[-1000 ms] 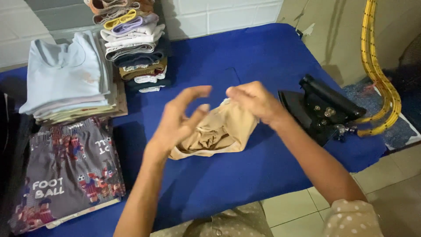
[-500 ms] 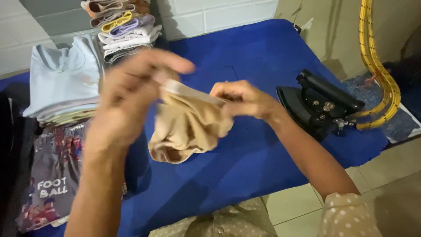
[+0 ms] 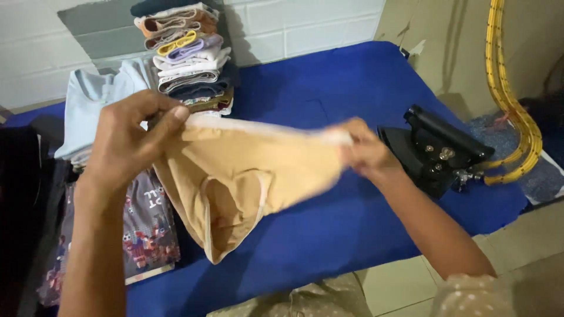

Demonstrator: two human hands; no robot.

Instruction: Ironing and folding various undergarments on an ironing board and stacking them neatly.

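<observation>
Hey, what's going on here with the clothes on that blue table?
A person holds up a tan undergarment over the blue padded table, stretching its waistband between the left hand and the right hand. The garment hangs in the air, blurred. At the table's right edge sits a black iron with a yellow hose beside it. Behind the hands is a stack of folded underwear, with a pile of light blue tops and grey printed shorts to the left.
</observation>
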